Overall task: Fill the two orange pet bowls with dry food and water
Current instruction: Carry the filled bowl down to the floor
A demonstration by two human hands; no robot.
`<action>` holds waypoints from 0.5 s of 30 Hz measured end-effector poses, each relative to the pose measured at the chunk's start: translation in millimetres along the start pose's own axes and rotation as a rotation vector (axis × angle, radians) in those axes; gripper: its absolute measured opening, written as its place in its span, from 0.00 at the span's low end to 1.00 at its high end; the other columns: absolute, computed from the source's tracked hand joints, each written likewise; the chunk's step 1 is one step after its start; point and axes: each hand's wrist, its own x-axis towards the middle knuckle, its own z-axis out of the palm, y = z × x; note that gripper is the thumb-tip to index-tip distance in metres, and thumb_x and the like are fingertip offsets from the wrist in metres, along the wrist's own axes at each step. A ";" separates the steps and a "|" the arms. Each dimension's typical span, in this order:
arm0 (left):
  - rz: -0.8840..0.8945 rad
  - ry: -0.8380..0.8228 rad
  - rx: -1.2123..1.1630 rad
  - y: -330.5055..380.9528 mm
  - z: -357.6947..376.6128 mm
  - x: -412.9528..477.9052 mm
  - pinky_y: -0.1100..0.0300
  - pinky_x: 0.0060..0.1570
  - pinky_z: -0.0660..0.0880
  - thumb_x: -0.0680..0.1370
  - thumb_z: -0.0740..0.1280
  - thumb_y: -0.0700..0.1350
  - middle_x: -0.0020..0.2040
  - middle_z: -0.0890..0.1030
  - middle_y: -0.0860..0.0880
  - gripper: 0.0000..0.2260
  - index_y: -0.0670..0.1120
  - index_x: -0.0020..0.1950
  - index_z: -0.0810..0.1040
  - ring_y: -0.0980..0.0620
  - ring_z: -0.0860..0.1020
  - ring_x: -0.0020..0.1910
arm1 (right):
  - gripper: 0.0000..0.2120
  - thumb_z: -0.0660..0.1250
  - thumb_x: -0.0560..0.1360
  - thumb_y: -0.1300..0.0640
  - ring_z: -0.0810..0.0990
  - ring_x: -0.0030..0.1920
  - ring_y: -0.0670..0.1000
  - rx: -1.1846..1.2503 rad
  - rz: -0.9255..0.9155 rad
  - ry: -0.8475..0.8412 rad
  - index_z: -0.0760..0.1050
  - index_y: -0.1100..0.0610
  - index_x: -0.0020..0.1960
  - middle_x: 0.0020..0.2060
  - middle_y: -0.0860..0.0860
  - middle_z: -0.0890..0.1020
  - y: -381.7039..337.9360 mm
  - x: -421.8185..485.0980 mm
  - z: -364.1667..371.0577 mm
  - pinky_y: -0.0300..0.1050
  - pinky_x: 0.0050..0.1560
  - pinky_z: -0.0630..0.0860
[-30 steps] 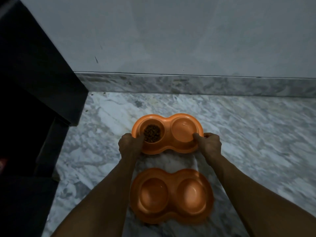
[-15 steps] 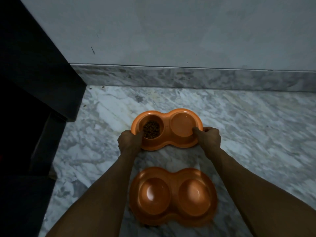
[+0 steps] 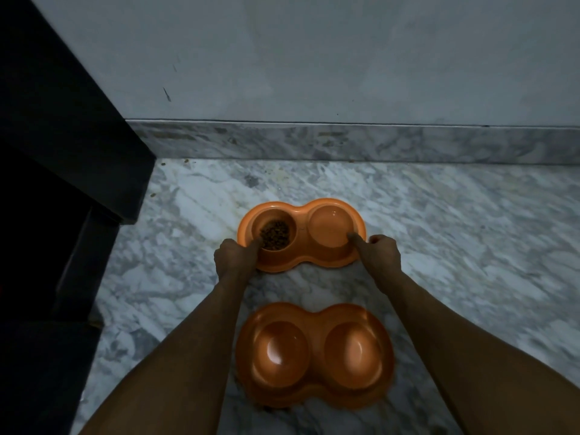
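Two orange double pet bowls lie on the marble floor. The far bowl has dry food in its left cup and a right cup that looks to hold clear water. My left hand grips its left rim, thumb over the edge by the food. My right hand grips its right rim, thumb inside the right cup. The near bowl sits between my forearms, and both its cups look bare.
A dark cabinet fills the left side, its corner close to the far bowl. A grey wall with a marble skirting runs behind. Open marble floor stretches to the right.
Both hands have kept their grip and carried the far bowl a little farther away toward the wall. The near bowl has stayed in place.
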 end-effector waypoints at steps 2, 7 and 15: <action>-0.007 -0.002 -0.004 -4.0 -1.9 -7.5 0.55 0.40 0.69 0.72 0.71 0.60 0.52 0.81 0.34 0.29 0.33 0.55 0.78 0.37 0.79 0.52 | 0.22 0.69 0.71 0.35 0.71 0.34 0.50 -0.017 -0.003 -0.026 0.68 0.53 0.39 0.32 0.49 0.71 9.1 -6.2 -3.8 0.43 0.36 0.67; 0.057 -0.020 -0.007 -14.3 -3.9 -40.5 0.53 0.39 0.69 0.73 0.71 0.57 0.50 0.81 0.32 0.26 0.32 0.48 0.78 0.35 0.79 0.51 | 0.27 0.67 0.74 0.37 0.79 0.52 0.55 -0.134 -0.038 -0.076 0.77 0.58 0.60 0.51 0.56 0.81 31.1 -38.9 -14.1 0.49 0.52 0.75; 0.080 -0.075 -0.012 -35.8 -18.2 -107.5 0.52 0.63 0.69 0.75 0.70 0.56 0.67 0.75 0.38 0.30 0.37 0.68 0.72 0.40 0.71 0.68 | 0.32 0.65 0.76 0.40 0.75 0.66 0.58 -0.185 -0.066 -0.079 0.71 0.62 0.69 0.66 0.58 0.77 52.0 -114.6 -32.8 0.51 0.64 0.71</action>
